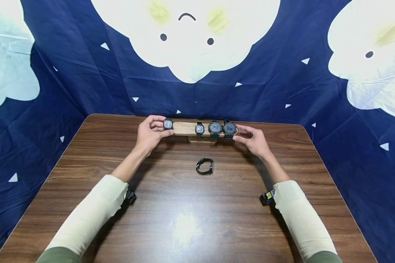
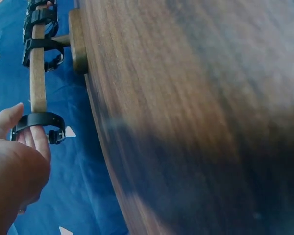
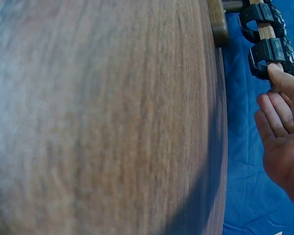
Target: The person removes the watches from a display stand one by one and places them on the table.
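Left hand grips a square-faced watch at the left end of a wooden bar. Right hand pinches the bar's right end, beside the outer round-faced watch. Inward from it: inner round-faced watch, then second square-faced watch. Base partly visible below bar. Loose black watch, strap looped, lies on brown table. Blue backdrop behind.

The site presents as a curtained booth, wider premises undetermined, evidenced by a wood-grain table bounded on three sides by cloud-printed navy fabric.
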A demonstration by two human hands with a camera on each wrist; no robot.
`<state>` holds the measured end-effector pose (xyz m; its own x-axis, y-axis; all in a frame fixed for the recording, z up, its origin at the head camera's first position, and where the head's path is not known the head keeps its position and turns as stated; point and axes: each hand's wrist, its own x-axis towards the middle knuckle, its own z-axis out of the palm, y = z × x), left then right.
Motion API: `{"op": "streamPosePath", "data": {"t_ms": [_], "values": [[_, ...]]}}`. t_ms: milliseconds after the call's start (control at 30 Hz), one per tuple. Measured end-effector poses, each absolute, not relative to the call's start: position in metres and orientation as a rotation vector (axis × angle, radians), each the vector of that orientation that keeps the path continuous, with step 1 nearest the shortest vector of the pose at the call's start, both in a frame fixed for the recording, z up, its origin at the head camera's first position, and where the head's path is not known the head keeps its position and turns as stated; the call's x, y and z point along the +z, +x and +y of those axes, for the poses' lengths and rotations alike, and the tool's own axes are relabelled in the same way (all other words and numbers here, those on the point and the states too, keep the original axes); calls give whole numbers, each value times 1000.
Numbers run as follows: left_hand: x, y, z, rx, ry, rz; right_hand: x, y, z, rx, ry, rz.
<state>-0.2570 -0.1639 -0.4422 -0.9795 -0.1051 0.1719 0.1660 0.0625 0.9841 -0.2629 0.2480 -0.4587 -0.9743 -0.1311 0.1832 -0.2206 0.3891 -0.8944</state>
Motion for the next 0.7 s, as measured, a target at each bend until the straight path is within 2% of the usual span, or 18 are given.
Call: {"op": "streamPosePath", "data": {"t_ms": [700], "values": [[-443, -248, -175, -2029, -66, -2174, -455, -262, 249, 1612, 292, -2611]]}}
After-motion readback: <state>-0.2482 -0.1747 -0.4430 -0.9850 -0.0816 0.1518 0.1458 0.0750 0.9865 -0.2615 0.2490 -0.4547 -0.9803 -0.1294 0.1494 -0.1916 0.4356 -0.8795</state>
